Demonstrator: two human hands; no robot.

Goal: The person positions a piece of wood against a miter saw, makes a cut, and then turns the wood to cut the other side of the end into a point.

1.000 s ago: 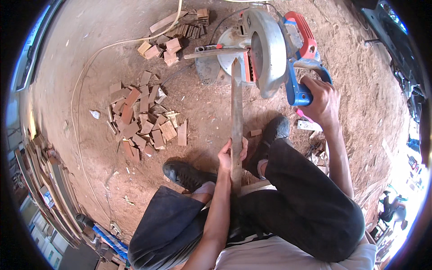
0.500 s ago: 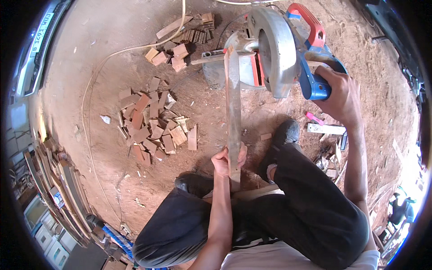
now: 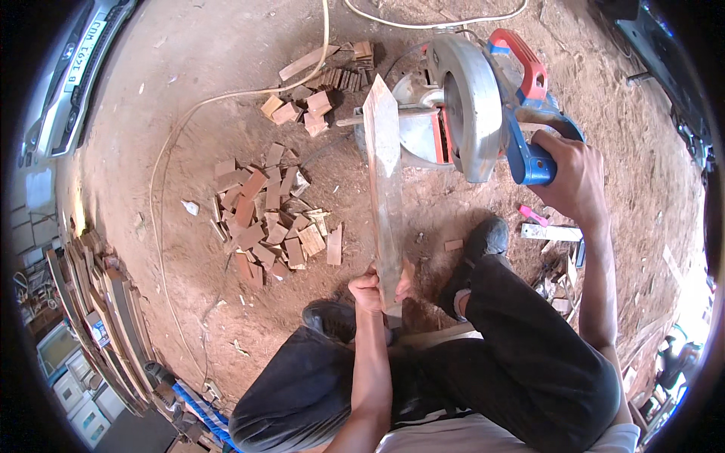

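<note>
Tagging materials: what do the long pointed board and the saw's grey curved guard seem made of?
Long pointed brown board: rough, seemingly unpainted wood, from its streaky faces.
Grey curved blade guard: probably metal, perhaps bare, given its dull silvery sheen.

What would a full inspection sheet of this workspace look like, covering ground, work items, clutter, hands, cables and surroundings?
Surface: bare brown ground, littered with small scraps.
Job's things: plank with a pointed far end; circular-blade saw with a thin stick across its base.
Clutter: pile of wood offcuts; smaller group of blocks; pink item beside a pale flat bar.
Hands: left hand grips the plank's near end; right hand grips the saw's blue handle.
Cables: pale cable curving over the ground, left of the saw.
Surroundings: vehicle front, upper left; wood strips, lower left.
</note>
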